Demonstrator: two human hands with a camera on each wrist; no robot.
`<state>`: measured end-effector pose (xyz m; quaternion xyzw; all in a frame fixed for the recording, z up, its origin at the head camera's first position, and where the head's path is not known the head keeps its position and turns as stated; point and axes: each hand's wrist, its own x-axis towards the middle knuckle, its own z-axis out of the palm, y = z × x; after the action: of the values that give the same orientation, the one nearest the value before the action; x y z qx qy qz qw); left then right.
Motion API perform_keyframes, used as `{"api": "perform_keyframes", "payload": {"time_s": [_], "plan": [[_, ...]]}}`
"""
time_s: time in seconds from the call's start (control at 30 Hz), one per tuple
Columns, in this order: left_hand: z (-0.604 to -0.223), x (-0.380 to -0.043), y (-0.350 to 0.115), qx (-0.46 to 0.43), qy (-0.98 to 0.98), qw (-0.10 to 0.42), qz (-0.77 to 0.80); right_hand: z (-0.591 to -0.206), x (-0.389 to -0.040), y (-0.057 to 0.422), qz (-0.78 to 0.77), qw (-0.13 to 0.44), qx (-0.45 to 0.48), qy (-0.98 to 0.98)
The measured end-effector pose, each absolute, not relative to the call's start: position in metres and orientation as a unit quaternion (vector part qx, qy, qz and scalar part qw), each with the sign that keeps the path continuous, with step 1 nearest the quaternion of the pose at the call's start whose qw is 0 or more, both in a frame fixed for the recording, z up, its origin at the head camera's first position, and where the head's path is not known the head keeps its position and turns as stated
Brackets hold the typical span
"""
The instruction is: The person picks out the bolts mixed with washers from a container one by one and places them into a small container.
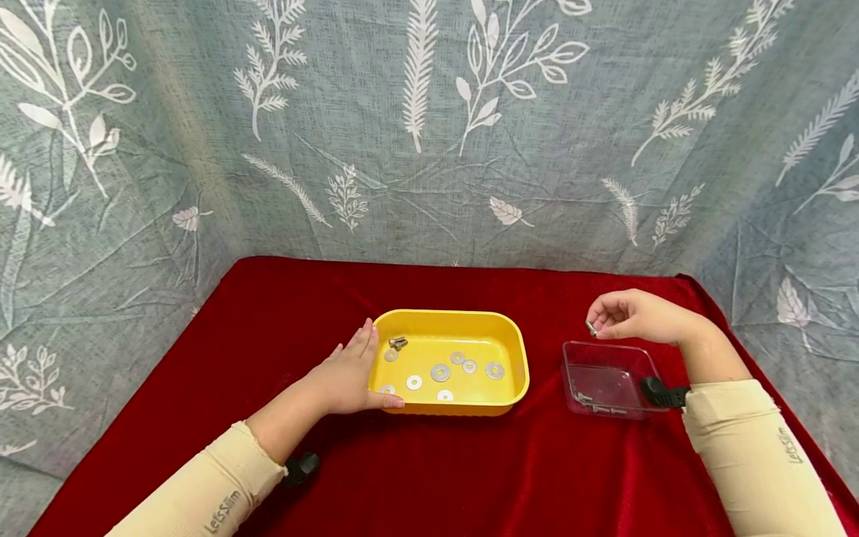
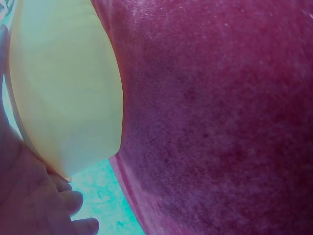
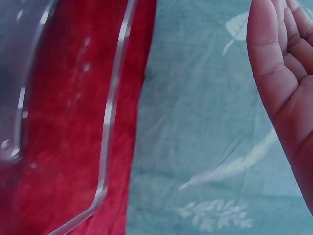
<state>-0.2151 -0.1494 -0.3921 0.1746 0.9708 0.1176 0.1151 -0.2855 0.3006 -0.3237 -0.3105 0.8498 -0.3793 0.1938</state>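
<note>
My left hand (image 1: 345, 377) rests on the left end of a yellow plastic bin (image 1: 452, 410). Its straight fingers lie along the end wall and the thumb touches the front rim. Several flat silver washers (image 1: 440, 373) are spread over the bin's floor, with a small cluster of metal bolts (image 1: 398, 343) at the far left. Between thumb and fingertips, my right hand (image 1: 637, 317) pinches a small metal bolt (image 1: 592, 329) above the far rim of a clear plastic box (image 1: 607, 348). In the right wrist view the held bolt is out of sight.
Several metal bolts (image 1: 600, 409) lie along the near side of the clear box. Both containers stand on a red velvet cloth (image 1: 456, 477). Behind the table hangs a grey-blue curtain (image 1: 376, 201) with white leaf prints.
</note>
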Motion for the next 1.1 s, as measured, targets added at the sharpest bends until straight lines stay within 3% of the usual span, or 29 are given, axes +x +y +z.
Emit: {"api": "perform_keyframes", "payload": {"time_s": [0.37,1.1], "plan": [[-0.392,-0.214,-0.15,0.173,0.97,0.118,0.121,-0.346,-0.277,0.318,-0.382,0.226,-0.266,0.856],[-0.391,-0.213,-0.151,0.176,0.969,0.118,0.126,-0.351,-0.271,0.321,-0.38,0.212,-0.238,0.868]]}}
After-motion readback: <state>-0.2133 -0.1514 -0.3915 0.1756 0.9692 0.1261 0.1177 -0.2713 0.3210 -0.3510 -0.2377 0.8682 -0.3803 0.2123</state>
